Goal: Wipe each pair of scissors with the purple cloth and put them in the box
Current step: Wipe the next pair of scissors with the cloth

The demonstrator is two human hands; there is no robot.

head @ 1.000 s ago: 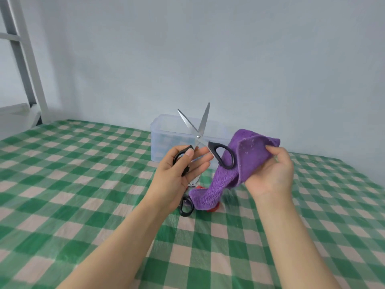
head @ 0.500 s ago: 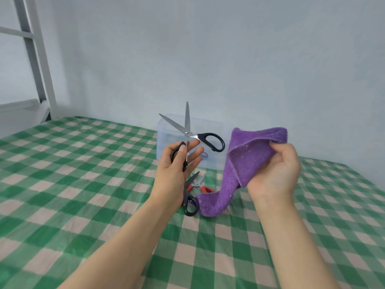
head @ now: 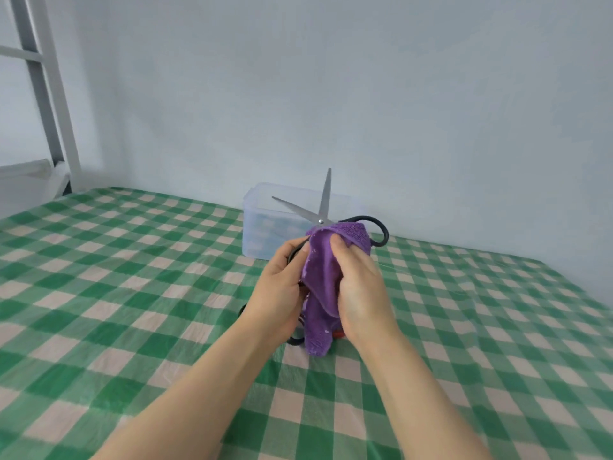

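Left hand (head: 282,293) grip wraps scissors (head: 324,200) at one handle, blades splayed. Right hand (head: 360,293) grip pinches purple cloth (head: 323,287) over them. Stiff, sharp steel, so hold handles only; cloth's limp.

Table (head: 132,293) covered all over in green-and-white checks. Toward its far edge, a clear plastic box (head: 262,234), standing upright. Nearer than the box and well apart from it, flat on the checks: a black scissor handle loop (head: 294,341) and a bit of red handle (head: 339,334), otherwise hidden. Between these two, the hanging end of the purple cloth (head: 323,287); touching the checks or not, cannot tell.
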